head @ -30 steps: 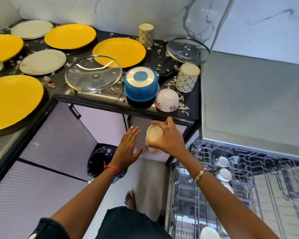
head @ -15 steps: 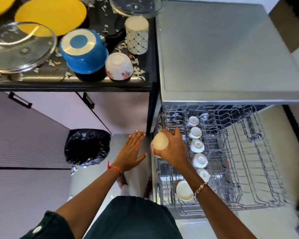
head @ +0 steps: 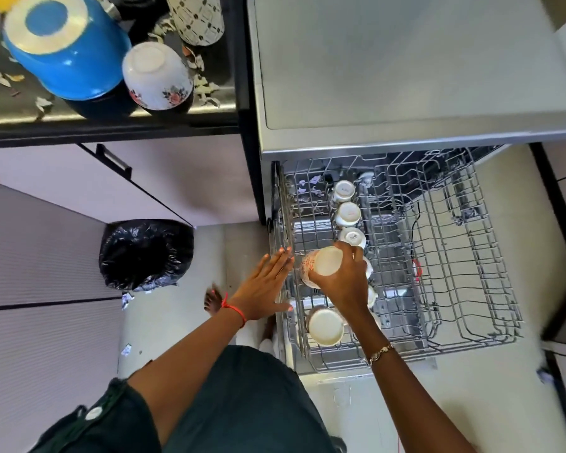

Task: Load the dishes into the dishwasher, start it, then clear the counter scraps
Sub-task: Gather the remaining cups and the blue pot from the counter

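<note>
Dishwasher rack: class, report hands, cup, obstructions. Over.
Right hand grips floral cup over rack. Left hand open at rack's left edge. Row of cups close alongside.

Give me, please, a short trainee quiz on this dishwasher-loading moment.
1. True or false: the left hand grips a plate.
2. What does the right hand hold above the dishwasher rack? A) a fork B) a patterned cup C) a spoon
3. Which way up does the blue bowl sit on the counter?

Key: 1 false, it is open and empty; 2 B; 3 upside down.
</note>
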A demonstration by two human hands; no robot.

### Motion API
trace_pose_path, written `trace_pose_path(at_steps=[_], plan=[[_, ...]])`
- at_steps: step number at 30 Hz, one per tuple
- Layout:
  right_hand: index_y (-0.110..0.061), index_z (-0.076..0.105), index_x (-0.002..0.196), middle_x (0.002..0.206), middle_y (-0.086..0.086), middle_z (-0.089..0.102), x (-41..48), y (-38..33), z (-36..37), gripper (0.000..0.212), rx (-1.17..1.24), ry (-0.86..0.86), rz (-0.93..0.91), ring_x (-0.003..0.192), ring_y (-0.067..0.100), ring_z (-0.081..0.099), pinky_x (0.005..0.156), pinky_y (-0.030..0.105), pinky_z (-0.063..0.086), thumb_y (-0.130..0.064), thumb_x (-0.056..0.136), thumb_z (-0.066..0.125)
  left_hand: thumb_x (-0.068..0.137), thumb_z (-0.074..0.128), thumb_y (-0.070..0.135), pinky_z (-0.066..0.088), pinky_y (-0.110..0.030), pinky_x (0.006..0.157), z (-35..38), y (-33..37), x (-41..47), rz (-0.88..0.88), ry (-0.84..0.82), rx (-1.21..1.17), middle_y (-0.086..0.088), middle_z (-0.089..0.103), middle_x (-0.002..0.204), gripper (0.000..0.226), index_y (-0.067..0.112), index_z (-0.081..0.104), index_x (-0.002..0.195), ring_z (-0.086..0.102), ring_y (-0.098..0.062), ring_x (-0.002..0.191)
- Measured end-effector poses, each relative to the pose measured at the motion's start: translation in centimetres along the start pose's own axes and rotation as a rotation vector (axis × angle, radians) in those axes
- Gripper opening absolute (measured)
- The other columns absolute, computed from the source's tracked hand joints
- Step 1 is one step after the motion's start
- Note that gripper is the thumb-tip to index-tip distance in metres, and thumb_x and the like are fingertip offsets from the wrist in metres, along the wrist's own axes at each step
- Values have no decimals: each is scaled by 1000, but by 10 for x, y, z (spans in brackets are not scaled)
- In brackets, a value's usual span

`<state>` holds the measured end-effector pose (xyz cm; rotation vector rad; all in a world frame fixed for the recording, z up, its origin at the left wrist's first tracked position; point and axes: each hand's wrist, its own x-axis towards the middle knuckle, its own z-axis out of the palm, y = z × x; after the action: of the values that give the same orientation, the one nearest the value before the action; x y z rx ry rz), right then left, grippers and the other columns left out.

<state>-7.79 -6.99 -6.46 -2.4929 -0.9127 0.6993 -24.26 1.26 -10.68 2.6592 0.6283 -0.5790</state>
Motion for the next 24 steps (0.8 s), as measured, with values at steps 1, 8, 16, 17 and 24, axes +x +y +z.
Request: trace_pose_path(at_steps=[1, 8, 16, 17, 24], plan=[[-21, 41, 129, 131, 8, 40, 0, 3, -1, 83, -14, 9, -3, 117, 33, 43, 83, 44, 47, -45, 61, 81, 89, 36, 66, -25, -36, 110, 2, 3, 1, 0, -14, 8, -8, -34, 148, 98, 11, -26, 141, -32, -25, 137], [-18, 39, 132, 138, 11, 35, 0, 18, 3, 84, -59, 10, 44, 122, 37, 39, 87, 47, 47, -43, 63, 80, 92, 35, 62, -22, -36, 110, 8, 13, 7, 5, -75, 27, -9, -35, 147, 92, 12, -27, 139, -33, -26, 136], [-17, 37, 133, 138, 12, 34, -6, 28, 37, 78, -128, -63, 106, 121, 36, 38, 83, 46, 47, -42, 70, 76, 96, 33, 55, -21, -36, 110, 15, 22, 6, -25, -92, 21, -8, -37, 144, 86, 11, -28, 138, -35, -25, 133], [-17, 37, 133, 139, 12, 33, -6, 30, 41, 77, -131, -72, 112, 122, 36, 37, 84, 46, 47, -41, 70, 75, 96, 33, 54, -20, -36, 111, 16, 24, 5, -33, -85, 30, -9, -37, 145, 86, 10, -28, 138, -35, -25, 134], [-17, 37, 133, 141, 14, 30, -3, 45, 63, 79, -173, -138, 102, 126, 39, 33, 86, 49, 48, -38, 69, 78, 97, 35, 51, -19, -35, 112, 19, 29, 5, -72, -53, 37, -10, -36, 146, 87, 8, -26, 140, -33, -26, 136]])
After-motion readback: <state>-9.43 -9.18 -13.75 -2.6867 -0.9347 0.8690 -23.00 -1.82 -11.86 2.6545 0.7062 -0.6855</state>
